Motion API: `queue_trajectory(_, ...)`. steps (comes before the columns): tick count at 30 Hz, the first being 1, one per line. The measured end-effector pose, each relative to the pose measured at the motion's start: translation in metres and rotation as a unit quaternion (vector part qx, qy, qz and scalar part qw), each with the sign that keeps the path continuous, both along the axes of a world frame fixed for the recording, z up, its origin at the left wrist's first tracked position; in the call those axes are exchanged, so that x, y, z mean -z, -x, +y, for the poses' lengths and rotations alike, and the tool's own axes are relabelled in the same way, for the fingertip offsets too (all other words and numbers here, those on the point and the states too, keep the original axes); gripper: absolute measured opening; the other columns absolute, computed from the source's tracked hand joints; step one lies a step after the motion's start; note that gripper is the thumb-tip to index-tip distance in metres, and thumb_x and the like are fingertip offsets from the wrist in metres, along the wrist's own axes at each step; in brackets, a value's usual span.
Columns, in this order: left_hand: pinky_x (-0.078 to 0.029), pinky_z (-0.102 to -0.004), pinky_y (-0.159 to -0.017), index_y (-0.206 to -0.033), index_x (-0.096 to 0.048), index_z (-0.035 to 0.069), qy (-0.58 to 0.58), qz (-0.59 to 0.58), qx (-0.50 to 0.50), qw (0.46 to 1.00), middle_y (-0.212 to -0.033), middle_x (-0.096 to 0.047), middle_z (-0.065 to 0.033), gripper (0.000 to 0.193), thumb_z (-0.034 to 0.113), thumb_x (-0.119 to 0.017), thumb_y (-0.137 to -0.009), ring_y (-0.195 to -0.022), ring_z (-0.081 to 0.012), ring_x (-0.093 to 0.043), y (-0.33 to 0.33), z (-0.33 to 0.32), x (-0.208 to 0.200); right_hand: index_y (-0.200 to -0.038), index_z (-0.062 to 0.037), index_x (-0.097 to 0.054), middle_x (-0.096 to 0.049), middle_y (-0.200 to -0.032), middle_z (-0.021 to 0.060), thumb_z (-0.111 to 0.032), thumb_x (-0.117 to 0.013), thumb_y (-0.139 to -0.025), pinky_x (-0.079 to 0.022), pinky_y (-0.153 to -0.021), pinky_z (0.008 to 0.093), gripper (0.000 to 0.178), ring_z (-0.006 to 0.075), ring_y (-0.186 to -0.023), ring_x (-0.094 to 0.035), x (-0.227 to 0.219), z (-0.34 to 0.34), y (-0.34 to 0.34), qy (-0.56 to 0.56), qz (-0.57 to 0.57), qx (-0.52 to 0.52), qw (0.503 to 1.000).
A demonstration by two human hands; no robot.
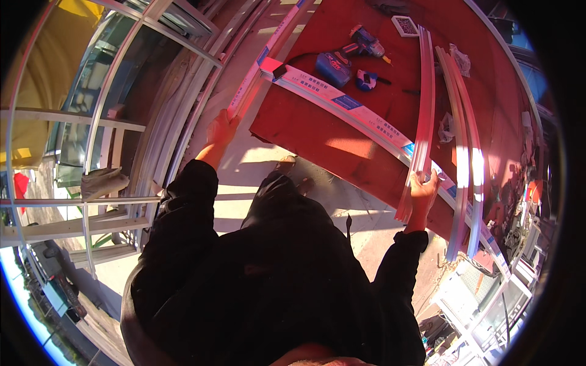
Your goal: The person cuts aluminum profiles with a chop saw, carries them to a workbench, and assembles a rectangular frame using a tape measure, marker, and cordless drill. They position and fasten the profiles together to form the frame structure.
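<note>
while the left hand has its fingers clamped around the lower end of a film-covered side bar left of centre in the frame, the right hand is right of centre with its fingers bent against a ribbed strip, and i cannot tell whether they grip that strip or the long bar it crosses there. the side bar slants up to the top edge of the frame; the long bar, in white and blue film, meets it at upper centre and runs down across the red tabletop toward the lower right. a small black block sits on the long bar close to that meeting point. above the long bar, in the upper middle, a blue power drill lies on its side, with a blue and white tape measure just beside its battery. near the top right are a small white frame and crumpled clear plastic. two pale strips lie side by side right of the ribbed one.
</note>
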State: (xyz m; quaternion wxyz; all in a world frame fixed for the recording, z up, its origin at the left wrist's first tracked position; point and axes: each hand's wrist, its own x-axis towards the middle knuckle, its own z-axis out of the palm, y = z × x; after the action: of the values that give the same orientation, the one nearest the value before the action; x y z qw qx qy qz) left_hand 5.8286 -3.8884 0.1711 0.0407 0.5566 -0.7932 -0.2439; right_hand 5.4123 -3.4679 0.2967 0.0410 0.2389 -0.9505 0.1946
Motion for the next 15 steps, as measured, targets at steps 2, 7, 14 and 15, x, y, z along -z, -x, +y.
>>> queue_trajectory(2,-0.051,-0.0542,-0.081,-0.112,-0.057,0.002,0.015,0.012,0.006,1.0,-0.097,-0.069,-0.0252,0.048,0.045,-0.059,-0.091,-0.093,-0.0445,-0.067,0.022,-0.016,0.001,-0.133,0.0053,-0.053,-0.053,-0.138,0.0263,-0.035,-0.08,-0.077,-0.042,-0.106,0.0463,0.075,0.0412,-0.124,-0.054,0.006,-0.005,-0.003,-0.016,-0.07,0.045,0.996)
queue_trajectory(7,-0.051,-0.0555,-0.083,-0.115,-0.053,-0.001,0.037,0.008,0.06,0.997,-0.1,-0.068,-0.0284,0.048,0.041,-0.059,-0.092,-0.093,-0.0466,-0.067,0.1,-0.072,0.015,-0.139,-0.0083,-0.046,-0.055,-0.133,0.0195,-0.036,-0.078,-0.077,-0.046,-0.1,0.0492,0.075,0.0395,-0.123,-0.054,-0.006,-0.029,-0.014,-0.05,-0.153,0.115,0.98)
queue_trajectory(14,-0.05,-0.0539,-0.09,-0.116,-0.055,-0.001,0.034,-0.035,0.045,0.998,-0.11,-0.066,-0.0293,0.05,0.04,-0.063,-0.09,-0.104,-0.0462,-0.064,0.113,-0.084,0.018,-0.141,-0.0097,-0.044,-0.058,-0.124,0.0199,-0.035,-0.079,-0.075,-0.049,-0.093,0.0508,0.079,0.0407,-0.116,-0.059,-0.019,-0.044,-0.019,-0.07,-0.143,0.163,0.974)
queue_trajectory(15,-0.05,-0.0539,-0.09,-0.116,-0.055,-0.001,0.042,-0.025,0.051,0.998,-0.11,-0.066,-0.0291,0.05,0.04,-0.063,-0.09,-0.103,-0.0461,-0.064,0.113,-0.085,0.02,-0.14,-0.0095,-0.045,-0.058,-0.123,0.0202,-0.035,-0.079,-0.075,-0.049,-0.093,0.051,0.078,0.0408,-0.115,-0.059,-0.019,-0.041,-0.018,-0.059,-0.137,0.158,0.976)
